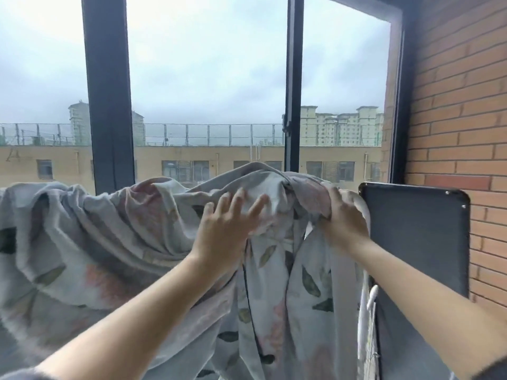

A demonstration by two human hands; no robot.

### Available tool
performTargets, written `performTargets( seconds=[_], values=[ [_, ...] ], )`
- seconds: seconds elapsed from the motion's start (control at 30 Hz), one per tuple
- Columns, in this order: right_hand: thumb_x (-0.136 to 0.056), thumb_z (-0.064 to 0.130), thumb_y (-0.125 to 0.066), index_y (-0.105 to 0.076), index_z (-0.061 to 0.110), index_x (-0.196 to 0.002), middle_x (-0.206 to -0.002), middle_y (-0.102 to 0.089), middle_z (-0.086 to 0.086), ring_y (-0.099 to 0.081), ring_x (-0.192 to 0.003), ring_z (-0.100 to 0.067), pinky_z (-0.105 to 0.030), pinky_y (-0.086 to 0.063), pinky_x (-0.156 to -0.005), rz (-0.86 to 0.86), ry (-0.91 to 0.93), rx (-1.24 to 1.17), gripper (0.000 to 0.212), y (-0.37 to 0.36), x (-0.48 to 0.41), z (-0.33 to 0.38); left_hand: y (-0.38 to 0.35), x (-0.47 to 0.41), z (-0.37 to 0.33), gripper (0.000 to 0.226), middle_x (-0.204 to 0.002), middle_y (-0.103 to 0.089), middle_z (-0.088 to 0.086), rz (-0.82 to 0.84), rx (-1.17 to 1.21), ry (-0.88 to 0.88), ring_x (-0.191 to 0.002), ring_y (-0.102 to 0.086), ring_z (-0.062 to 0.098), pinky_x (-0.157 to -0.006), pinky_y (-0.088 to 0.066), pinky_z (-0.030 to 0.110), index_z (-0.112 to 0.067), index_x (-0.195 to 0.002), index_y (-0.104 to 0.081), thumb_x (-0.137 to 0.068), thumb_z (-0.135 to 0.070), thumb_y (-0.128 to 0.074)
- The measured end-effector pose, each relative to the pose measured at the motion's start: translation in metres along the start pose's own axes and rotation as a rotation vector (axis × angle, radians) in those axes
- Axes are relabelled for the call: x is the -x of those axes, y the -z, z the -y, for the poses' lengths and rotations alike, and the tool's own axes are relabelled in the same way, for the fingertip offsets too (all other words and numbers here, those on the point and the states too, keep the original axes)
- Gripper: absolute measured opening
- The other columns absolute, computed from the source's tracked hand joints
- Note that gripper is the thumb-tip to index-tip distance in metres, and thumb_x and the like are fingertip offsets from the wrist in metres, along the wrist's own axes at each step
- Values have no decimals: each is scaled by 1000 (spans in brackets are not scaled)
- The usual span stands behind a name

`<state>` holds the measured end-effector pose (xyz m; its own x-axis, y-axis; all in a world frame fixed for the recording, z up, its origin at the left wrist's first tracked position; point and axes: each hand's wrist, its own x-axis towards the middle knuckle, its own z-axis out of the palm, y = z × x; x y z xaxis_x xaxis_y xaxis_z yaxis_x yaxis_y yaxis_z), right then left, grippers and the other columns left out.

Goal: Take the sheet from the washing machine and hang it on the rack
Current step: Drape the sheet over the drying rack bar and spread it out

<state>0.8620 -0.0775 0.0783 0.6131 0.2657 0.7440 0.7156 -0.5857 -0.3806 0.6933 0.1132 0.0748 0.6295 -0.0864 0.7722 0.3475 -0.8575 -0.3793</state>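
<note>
Before the window [205, 78], the sheet [96, 242] hangs draped over the rack [362, 325]. Your left hand [227, 229] presses it, fingers spread. Your right hand [343, 223] lies on its bunched end; you cannot tell whether it grips.

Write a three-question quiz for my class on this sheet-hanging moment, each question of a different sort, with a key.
1. True or false: the left hand lies on the sheet with its fingers spread.
2. The wall on the right is made of: A) brick B) tile C) timber.
3. Fill in: the sheet's print shows dark ___.
Key: 1 true; 2 A; 3 leaves.
</note>
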Motion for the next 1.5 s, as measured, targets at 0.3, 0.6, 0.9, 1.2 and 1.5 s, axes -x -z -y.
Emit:
performTargets(
  seconds=[0.3, 0.6, 0.9, 1.2, 1.5],
  values=[
    [-85, 12, -55, -61, 21, -108, -103, -63, -8, -59, -89, -29, -28, -35, -65, -191, 79, 138, 25, 45, -81, 4, 35, -35, 32, 6, -93, -61, 7, -72, 140, 198, -85, -61, 29, -75, -50, 41, -15, -94, -50, -89, -13, -52],
    [-83, 27, -55, -55, 19, -109, -98, -61, -5, -56, -94, -24, -35, -46, -80, 441, 255, 67, 27, 39, -117, -12, -1, -37, -50, 53, -95, -63, 11, 6, -190, -57, -78, -59, 31, -57, -49, 39, -16, -110, -63, -61, -32, -75],
    [-80, 2, -49, -60, 11, -104, -96, -63, -8, -58, -94, -23, -31, -45, -77, 482, 322, -25, 28, 39, -143, -24, 66, -144, 9, 36, -82, -69, 0, -345, 316, 669, -79, -62, 22, -63, -45, 31, -17, -79, -68, -71, 3, -39],
    [-91, 25, -49, -56, 20, -95, -99, -59, -1, -54, -83, -12, -24, -42, -69, 822, 323, 75, 10, 26, -147, -3, 52, -113, 5, 58, -121, -48, 10, 354, -492, 411, -113, -48, 28, -95, -40, 45, -16, -132, -39, -81, -20, -67],
    [-88, 42, -45, -45, 24, -121, -120, -58, -8, -54, -103, -26, -35, -41, -83, 265, 408, 7, 38, 11, -120, -25, 26, -102, -14, 52, -87, -54, -4, 488, -364, -185, -83, -50, 16, -77, -38, 33, -22, -97, -48, -93, -65, -20]
  ],
)
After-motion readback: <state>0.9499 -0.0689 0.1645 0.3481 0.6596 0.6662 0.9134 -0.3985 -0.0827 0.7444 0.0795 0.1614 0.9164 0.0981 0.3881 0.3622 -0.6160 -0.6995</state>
